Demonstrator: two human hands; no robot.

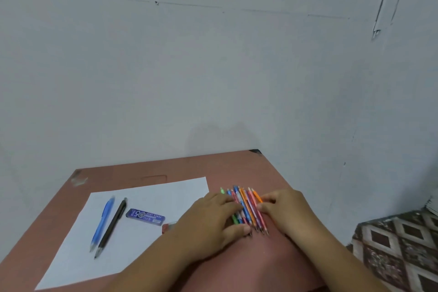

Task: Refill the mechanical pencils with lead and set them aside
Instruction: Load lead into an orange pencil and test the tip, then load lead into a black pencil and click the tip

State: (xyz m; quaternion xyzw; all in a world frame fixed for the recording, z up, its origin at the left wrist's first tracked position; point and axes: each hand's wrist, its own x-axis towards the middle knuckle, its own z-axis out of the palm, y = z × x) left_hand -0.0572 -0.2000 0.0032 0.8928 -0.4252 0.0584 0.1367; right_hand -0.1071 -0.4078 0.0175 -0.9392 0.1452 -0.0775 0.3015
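A bunch of several thin coloured mechanical pencils [247, 208] lies side by side on the reddish-brown table [272, 258], right of a white sheet of paper [147, 199]. My left hand [213, 218] lies over the bunch's left side with fingers stretched across the pencils. My right hand [284, 208] touches the bunch's right side with its fingertips. On the paper lie a blue mechanical pencil [103, 223], a black mechanical pencil [111, 227] and a blue lead box [145, 216]. A small reddish object [167, 227] peeks out beside my left wrist.
The table stands against a pale wall [213, 66] at its far edge and in a corner to the right. A patterned brown-and-white cloth [400, 244] lies to the right of the table, lower down.
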